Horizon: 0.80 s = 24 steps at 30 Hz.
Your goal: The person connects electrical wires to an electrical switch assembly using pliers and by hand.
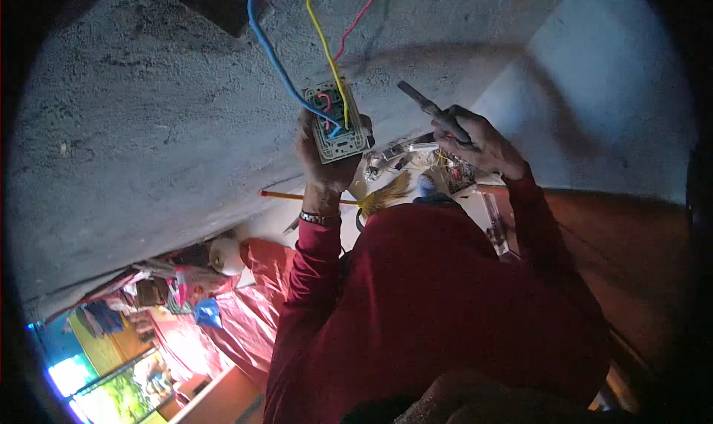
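My left hand (327, 173) grips an electrical switch plate (345, 146) from below, its wired back facing me. A thick blue wire (272, 54), a yellow wire (324, 46) and a thin pink wire (356, 21) run down from the upper edge of the view toward the plate. The blue and yellow ends reach into its back, with short pink wires beside them. To the right, my right hand (486, 143) is closed around a slim dark hand tool (434, 112), whose exact kind I cannot make out. The tool is apart from the plate and points up and left.
A rough grey wall (171, 112) fills the upper left, with a dark square patch (217, 6) near the wires. Below my hands lie a broom (386, 192) and several loose small parts (457, 173). Pink cloth (245, 320) and household things lie lower left.
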{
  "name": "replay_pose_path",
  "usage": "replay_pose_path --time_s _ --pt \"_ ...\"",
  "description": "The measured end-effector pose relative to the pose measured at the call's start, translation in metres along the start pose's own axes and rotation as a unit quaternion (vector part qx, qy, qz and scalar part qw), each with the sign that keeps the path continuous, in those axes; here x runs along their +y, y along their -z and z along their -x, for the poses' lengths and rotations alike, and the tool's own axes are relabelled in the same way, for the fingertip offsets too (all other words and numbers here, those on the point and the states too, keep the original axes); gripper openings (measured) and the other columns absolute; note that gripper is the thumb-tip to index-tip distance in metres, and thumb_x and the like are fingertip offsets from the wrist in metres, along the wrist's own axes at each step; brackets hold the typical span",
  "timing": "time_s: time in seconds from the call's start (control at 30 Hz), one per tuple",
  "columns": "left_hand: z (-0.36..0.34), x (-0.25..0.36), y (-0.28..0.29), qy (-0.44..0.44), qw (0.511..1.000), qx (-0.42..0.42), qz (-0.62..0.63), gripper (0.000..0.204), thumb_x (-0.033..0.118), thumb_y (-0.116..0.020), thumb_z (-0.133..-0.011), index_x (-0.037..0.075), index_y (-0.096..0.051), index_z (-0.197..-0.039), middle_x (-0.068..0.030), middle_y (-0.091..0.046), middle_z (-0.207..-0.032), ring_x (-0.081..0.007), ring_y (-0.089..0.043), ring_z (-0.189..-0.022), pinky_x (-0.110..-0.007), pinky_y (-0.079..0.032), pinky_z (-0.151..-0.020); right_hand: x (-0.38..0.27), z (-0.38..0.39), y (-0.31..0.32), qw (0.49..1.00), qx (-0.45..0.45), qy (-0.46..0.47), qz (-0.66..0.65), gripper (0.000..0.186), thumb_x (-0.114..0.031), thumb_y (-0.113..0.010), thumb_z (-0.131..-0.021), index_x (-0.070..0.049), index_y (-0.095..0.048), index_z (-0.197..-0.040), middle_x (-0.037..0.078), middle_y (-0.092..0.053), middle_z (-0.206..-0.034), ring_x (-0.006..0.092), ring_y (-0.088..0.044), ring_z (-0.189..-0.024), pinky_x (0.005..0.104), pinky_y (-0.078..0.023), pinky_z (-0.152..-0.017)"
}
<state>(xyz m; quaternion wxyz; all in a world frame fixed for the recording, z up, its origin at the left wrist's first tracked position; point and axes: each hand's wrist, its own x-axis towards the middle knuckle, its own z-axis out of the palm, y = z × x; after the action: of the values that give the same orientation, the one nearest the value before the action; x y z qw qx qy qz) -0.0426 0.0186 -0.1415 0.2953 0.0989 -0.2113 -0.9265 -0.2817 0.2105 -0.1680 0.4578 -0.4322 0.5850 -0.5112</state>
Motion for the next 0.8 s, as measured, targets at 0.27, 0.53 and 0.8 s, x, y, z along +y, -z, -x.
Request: replay_pose_path --time_s 0.27,0.53,0.8 --pt "0.008 0.004 -0.01 0.039 0.999 0.003 0.0 0.071 0.066 -0.046 -0.103 0.007 -0.058 -0.14 -0.0162 -0.068 -0.096 -0.0267 -0.058 -0.082 -0.039 -0.046 -0.07 -0.031 -0.052 0.011 0.951 -0.103 0.181 0.229 0.025 -0.018 -0.074 -0.098 0.0 -0.065 -0.113 0.012 -0.065 -0.103 0.0257 -0.067 -0.097 0.0386 -0.053 -0.088" --pt "0.008 0.009 0.003 0.101 0.986 0.008 0.129 0.07 0.065 -0.054 -0.1 0.003 -0.066 -0.129 -0.0205 -0.071 -0.096 -0.0334 -0.065 -0.077 -0.044 -0.054 -0.069 -0.031 -0.05 0.012 0.965 -0.158 0.125 0.166 0.034 -0.011 -0.072 -0.099 0.001 -0.063 -0.13 0.011 -0.066 -0.116 0.0213 -0.065 -0.111 0.0356 -0.054 -0.097" --pt "0.011 0.009 0.003 0.089 0.993 -0.009 0.075 0.064 0.064 -0.053 -0.101 0.008 -0.067 -0.129 -0.0162 -0.073 -0.1 -0.0334 -0.066 -0.082 -0.043 -0.053 -0.067 -0.041 -0.056 0.01 0.946 -0.118 0.228 0.198 0.033 -0.018 -0.074 -0.097 0.001 -0.064 -0.123 0.016 -0.066 -0.105 0.0305 -0.068 -0.096 0.039 -0.053 -0.086"
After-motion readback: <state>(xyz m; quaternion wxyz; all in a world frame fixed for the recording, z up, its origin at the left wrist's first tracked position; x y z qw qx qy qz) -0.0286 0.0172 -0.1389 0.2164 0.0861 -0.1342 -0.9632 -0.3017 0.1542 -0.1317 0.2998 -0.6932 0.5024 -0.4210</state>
